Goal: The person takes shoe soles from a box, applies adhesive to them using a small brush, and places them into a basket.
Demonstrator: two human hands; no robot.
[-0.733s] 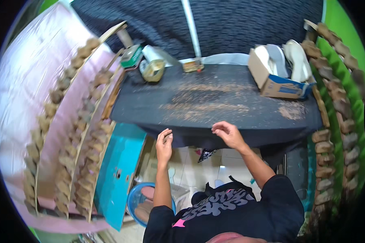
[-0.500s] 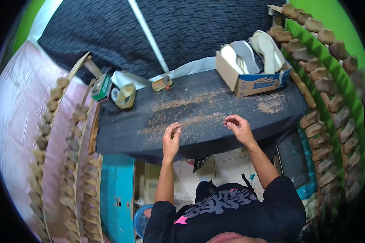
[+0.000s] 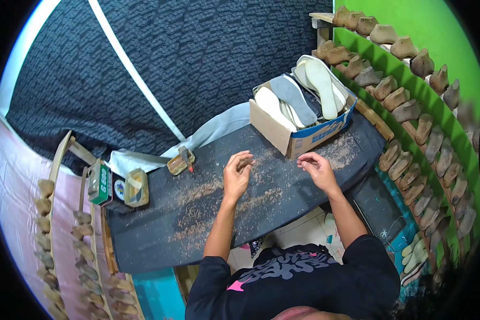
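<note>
My left hand (image 3: pixel 237 175) hovers over the dark worktable (image 3: pixel 160 229), fingers curled loosely, nothing clearly in it. My right hand (image 3: pixel 317 169) is a little to the right, fingers bent and apart, just in front of a cardboard box (image 3: pixel 298 140). The box holds several flat shoe insoles (image 3: pixel 304 93), white and grey, standing on end. Brown dust and shavings (image 3: pixel 208 192) are strewn across the tabletop between and left of my hands.
A small open metal tin (image 3: pixel 180 162), a yellowish container (image 3: pixel 137 188) and a green box (image 3: pixel 98 183) sit at the table's left end. Racks of wooden shoe lasts (image 3: pixel 410 112) line the right, and more lasts (image 3: pixel 85 266) the left. A dark patterned cloth (image 3: pixel 197 58) hangs behind.
The view has swung, so the table now runs diagonally. Both hands have moved from the near edge further onto the tabletop, toward the cardboard box.
</note>
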